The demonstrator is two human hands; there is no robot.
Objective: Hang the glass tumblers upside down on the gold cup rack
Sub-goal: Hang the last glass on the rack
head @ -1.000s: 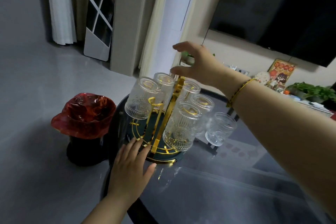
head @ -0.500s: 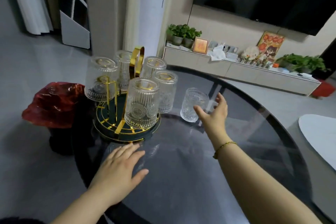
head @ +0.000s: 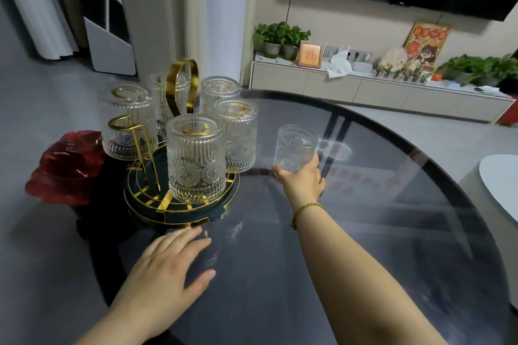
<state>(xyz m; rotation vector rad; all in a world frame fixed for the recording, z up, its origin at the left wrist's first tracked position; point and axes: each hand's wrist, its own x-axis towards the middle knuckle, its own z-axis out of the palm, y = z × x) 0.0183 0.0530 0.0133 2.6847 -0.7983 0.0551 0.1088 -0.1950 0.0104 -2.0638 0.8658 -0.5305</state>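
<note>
The gold cup rack [head: 179, 87] stands on a dark round base [head: 179, 211] at the left of the glass table. Several ribbed glass tumblers hang upside down on its prongs; the nearest one [head: 195, 158] faces me. One gold prong [head: 123, 123] at the front left is bare. A loose tumbler [head: 295, 145] stands upright on the table to the right of the rack. My right hand [head: 301, 180] wraps around its lower part from the near side. My left hand [head: 168, 263] lies flat on the table just in front of the base, fingers spread, holding nothing.
The round dark glass table [head: 364, 204] has its far edge curving behind the loose tumbler. A red crinkled object on a dark stand [head: 66, 168] sits left of the rack, below table level. A low cabinet with plants [head: 378, 89] lines the far wall.
My right hand dropped from the top of the rack, reached the upright tumbler and closed around it. My left hand stayed flat on the table. The view swung right.
</note>
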